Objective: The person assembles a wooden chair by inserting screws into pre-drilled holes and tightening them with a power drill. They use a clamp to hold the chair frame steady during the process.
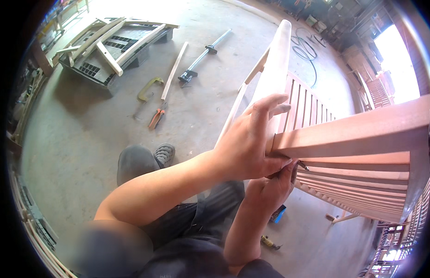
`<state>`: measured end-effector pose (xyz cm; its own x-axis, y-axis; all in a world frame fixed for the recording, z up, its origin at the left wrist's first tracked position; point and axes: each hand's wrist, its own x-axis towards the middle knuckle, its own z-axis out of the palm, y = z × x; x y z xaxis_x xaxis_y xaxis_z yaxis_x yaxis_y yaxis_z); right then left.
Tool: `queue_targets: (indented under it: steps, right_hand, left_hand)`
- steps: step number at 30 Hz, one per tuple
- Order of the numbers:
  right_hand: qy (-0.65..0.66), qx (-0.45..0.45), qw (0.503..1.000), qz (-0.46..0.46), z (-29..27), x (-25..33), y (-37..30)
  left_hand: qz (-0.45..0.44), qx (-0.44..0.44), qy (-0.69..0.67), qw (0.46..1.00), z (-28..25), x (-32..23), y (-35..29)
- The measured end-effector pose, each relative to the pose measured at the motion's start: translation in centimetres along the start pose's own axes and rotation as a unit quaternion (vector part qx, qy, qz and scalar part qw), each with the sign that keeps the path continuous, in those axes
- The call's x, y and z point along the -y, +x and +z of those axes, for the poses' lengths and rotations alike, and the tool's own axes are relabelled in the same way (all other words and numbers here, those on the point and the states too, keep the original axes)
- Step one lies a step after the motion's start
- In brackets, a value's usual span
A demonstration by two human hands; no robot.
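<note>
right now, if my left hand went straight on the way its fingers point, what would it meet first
Your left hand would likely meet the wooden slats first, though depth is hard to judge.

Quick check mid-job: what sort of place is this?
Most likely a furniture or woodworking workshop: a slatted wooden frame being handled, plus a long bar clamp and orange-handled pliers lying on the floor.
</note>
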<state>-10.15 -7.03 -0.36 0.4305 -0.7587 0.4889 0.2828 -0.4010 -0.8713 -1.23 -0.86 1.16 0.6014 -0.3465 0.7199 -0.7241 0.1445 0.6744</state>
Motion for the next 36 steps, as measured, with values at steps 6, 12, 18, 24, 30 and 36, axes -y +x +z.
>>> queue_targets:
  steps: [6,12,18,24,30,36]
  right_hand:
    - [-0.336,0.096,0.912,-0.215,-1.6,-1.9,0.3]
    - [-0.323,0.038,0.934,-0.146,-0.9,-2.7,-0.3]
    - [0.017,-0.043,0.991,0.130,0.5,-1.2,-0.1]
    - [0.198,-0.099,0.953,0.207,1.0,0.1,0.2]
    - [0.272,-0.096,0.942,0.174,0.6,-1.7,-0.2]
    - [0.284,-0.070,0.943,0.157,0.3,-2.1,-0.4]
  left_hand:
    - [0.028,-0.022,-0.032,0.999,0.7,0.7,-0.7]
    - [0.054,-0.077,-0.092,0.991,1.8,1.5,-0.9]
    - [0.037,-0.059,-0.083,0.994,1.7,1.1,-1.0]
    - [0.020,0.017,-0.039,0.999,0.5,0.6,-0.7]
    - [0.030,0.106,0.044,0.993,-1.3,0.4,0.7]
    - [0.071,0.105,0.075,0.989,-1.0,0.3,1.6]
